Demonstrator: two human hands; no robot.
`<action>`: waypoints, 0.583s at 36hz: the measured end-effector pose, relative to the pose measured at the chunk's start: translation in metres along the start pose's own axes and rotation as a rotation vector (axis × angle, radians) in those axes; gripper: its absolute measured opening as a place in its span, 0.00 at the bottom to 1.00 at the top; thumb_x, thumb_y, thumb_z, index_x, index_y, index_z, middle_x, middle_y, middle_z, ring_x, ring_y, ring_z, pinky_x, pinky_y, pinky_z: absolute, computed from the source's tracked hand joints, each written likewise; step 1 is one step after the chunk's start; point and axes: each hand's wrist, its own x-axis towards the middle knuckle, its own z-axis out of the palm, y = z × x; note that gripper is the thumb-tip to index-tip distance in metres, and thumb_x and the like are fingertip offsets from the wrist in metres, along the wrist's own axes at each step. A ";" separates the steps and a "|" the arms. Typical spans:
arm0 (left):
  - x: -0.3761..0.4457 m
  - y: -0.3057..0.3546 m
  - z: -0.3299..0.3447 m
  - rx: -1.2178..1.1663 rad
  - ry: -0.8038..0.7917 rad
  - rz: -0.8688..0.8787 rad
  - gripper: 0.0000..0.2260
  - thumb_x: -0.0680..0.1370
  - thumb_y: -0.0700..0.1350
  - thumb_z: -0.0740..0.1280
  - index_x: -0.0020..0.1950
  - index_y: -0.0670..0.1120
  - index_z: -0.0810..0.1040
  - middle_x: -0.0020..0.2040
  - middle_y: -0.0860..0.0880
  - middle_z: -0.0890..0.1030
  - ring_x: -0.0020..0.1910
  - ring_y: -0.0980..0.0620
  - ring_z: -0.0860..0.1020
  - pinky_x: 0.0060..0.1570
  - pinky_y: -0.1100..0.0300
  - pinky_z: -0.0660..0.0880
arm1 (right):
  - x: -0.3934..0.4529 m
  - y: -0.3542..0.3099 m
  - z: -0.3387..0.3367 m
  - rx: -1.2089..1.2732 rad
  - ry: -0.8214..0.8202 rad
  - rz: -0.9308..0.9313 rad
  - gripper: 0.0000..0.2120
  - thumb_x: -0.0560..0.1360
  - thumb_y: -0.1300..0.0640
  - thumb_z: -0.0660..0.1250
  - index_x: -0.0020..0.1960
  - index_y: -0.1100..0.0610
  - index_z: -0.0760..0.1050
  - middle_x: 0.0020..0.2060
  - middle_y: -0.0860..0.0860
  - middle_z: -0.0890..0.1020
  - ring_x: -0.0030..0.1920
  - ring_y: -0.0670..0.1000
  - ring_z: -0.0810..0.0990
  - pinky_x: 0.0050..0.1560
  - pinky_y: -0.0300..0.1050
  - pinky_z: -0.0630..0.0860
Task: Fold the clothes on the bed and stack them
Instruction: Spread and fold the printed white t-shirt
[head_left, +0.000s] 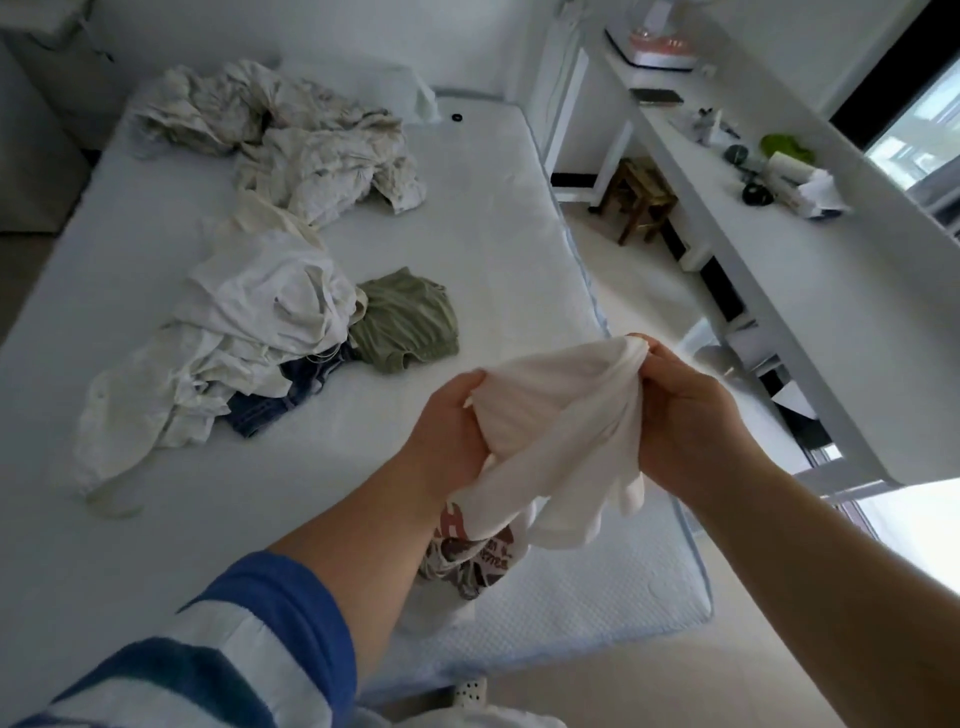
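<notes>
Clothes lie scattered over the white bed, and one piece, a white garment, is held in the air above the bed's near right corner. Left hand: fingers curled round a bunched edge of the white garment, palm turned toward the viewer. Right hand: fingertips pinching the opposite bunched edge at its top, so that the cloth spans between the two hands and its loose end hangs down below them. A printed section in red and brown shows beneath the hanging cloth, just above the mattress; whether it belongs to the same garment cannot be told. Left forearm: bare, with a blue and white striped sleeve pushed up toward the elbow.

On the bed, left of centre, a pile of white clothes lies crumpled over a dark blue denim piece. An olive green garment lies touching the right side of that pile. Farther back, near the head of the bed, a rumpled cream-coloured heap spreads across the mattress, and a small dark round object sits beyond it.

To the right of the bed stands a white surface carrying small items, among them a green object. A wooden stool stands on the floor beneath it.
</notes>
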 end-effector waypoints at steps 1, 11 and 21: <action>0.000 0.004 -0.001 0.020 0.006 0.002 0.16 0.73 0.48 0.66 0.56 0.41 0.81 0.54 0.41 0.82 0.54 0.43 0.79 0.57 0.51 0.75 | 0.000 -0.002 -0.005 -0.013 0.024 -0.008 0.10 0.76 0.62 0.56 0.41 0.57 0.74 0.34 0.53 0.79 0.37 0.52 0.77 0.46 0.49 0.74; -0.043 0.059 -0.004 0.563 0.393 0.259 0.03 0.71 0.40 0.71 0.42 0.42 0.79 0.39 0.47 0.80 0.37 0.50 0.77 0.34 0.59 0.72 | 0.009 -0.005 -0.047 -0.459 0.437 -0.005 0.13 0.76 0.65 0.60 0.41 0.54 0.81 0.42 0.53 0.82 0.49 0.55 0.78 0.51 0.50 0.76; -0.091 0.053 0.026 0.391 0.089 0.219 0.06 0.76 0.34 0.61 0.42 0.40 0.77 0.34 0.44 0.80 0.31 0.50 0.79 0.34 0.57 0.77 | -0.002 0.039 0.026 -1.519 -0.169 -0.515 0.30 0.69 0.47 0.71 0.69 0.46 0.65 0.61 0.42 0.71 0.60 0.45 0.68 0.59 0.40 0.61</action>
